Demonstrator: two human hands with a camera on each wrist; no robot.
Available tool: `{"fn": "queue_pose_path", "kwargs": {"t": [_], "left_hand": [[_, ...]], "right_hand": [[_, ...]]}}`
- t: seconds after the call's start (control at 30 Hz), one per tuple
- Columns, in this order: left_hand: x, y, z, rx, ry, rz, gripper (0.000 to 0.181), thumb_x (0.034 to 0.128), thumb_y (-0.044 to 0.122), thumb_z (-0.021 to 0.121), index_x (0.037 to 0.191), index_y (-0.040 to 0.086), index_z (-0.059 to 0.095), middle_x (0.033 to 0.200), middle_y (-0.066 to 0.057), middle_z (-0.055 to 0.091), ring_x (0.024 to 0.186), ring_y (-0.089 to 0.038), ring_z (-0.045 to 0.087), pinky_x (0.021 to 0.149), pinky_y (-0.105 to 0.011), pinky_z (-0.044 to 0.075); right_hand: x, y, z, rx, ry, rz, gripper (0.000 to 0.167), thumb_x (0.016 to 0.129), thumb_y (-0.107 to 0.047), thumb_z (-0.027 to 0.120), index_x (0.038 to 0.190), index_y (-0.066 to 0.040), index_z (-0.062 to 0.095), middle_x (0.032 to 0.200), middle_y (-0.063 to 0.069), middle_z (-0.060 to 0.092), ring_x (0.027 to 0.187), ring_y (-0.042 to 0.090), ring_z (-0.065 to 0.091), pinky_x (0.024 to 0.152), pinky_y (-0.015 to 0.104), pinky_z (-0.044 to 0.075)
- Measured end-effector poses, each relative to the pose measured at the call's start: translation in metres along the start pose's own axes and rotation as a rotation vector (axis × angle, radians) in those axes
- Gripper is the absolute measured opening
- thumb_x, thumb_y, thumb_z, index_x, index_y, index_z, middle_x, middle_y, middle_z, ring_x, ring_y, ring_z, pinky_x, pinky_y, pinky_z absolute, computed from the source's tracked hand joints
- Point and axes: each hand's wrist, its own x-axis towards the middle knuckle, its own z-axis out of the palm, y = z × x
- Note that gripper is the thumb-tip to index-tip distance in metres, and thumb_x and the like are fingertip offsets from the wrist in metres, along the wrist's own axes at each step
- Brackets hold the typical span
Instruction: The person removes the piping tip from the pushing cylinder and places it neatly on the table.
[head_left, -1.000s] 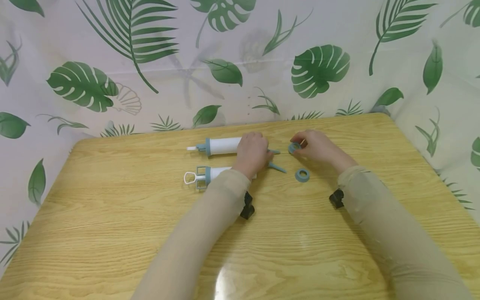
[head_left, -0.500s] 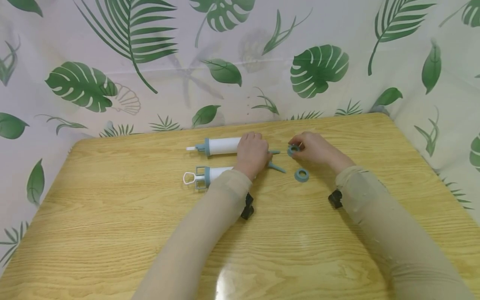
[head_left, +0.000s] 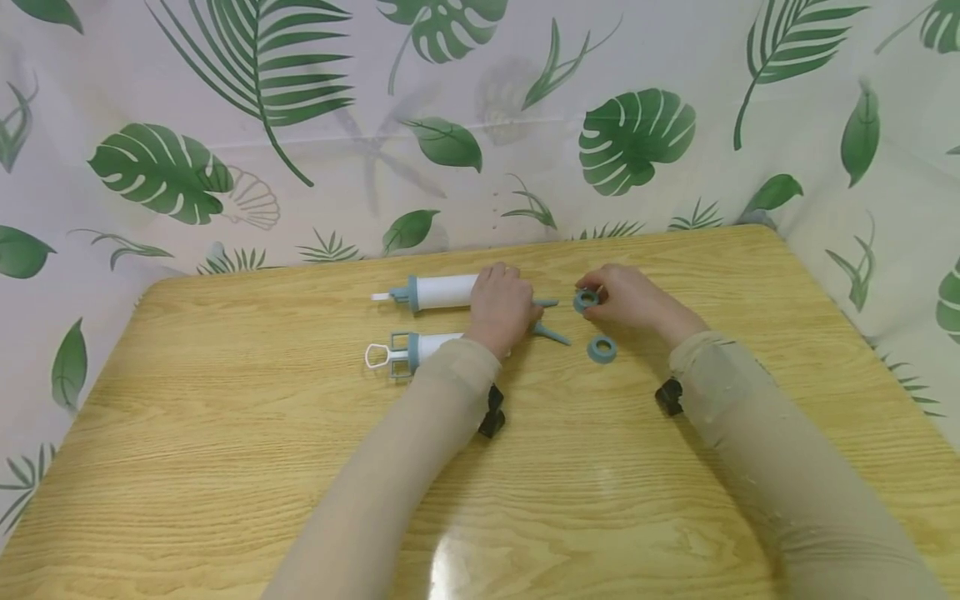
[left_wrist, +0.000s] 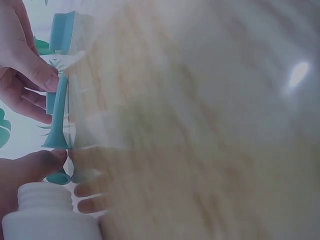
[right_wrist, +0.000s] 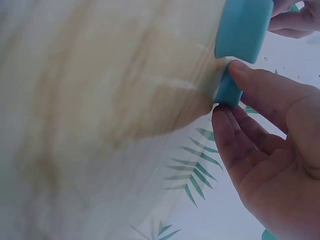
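In the head view, my left hand [head_left: 501, 308] lies over the front end of the far white tube [head_left: 446, 292]. Its thumb and fingers pinch the base of the far blue-grey nozzle [head_left: 547, 302], partly hidden by the hand. The near nozzle [head_left: 552, 335] lies just by the thumb. My right hand [head_left: 633, 304] pinches a blue-grey ring cap [head_left: 586, 300] between thumb and fingertips, at the tabletop. A second ring cap [head_left: 602, 349] lies nearer the person. In the left wrist view, the near nozzle [left_wrist: 59, 115] stands beside a white threaded tube neck [left_wrist: 46, 197].
The near white tube [head_left: 438, 344] lies parallel to the far one, partly behind the left sleeve. Its blue-grey end carries a white looped handle [head_left: 378, 356]. A leaf-patterned cloth [head_left: 525, 125] hangs behind the wood-grain table [head_left: 247, 433]. Black wrist cameras sit under both sleeves.
My right hand has shifted the ring cap very slightly toward the person. The left hand stays at the far nozzle; the tubes and the other ring cap lie as before.
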Motion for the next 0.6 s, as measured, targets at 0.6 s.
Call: {"fn": "queue_pose_path", "kwargs": {"t": [0.6], "left_hand": [[-0.048,-0.051,-0.027,-0.287,0.209,-0.038,0.045,0.0975,0.045,0.050,0.127,0.014,0.062,0.121,-0.004,0.060,0.113,-0.022,0.052,0.094,-0.037,0.041]], "right_hand": [[-0.023,0.000,-0.010,0.040,0.020,0.007,0.048,0.090,-0.013,0.066,0.131,0.008,0.051,0.129,0.027,0.051,0.109,0.042,0.054,0.090,0.052,0.045]]}}
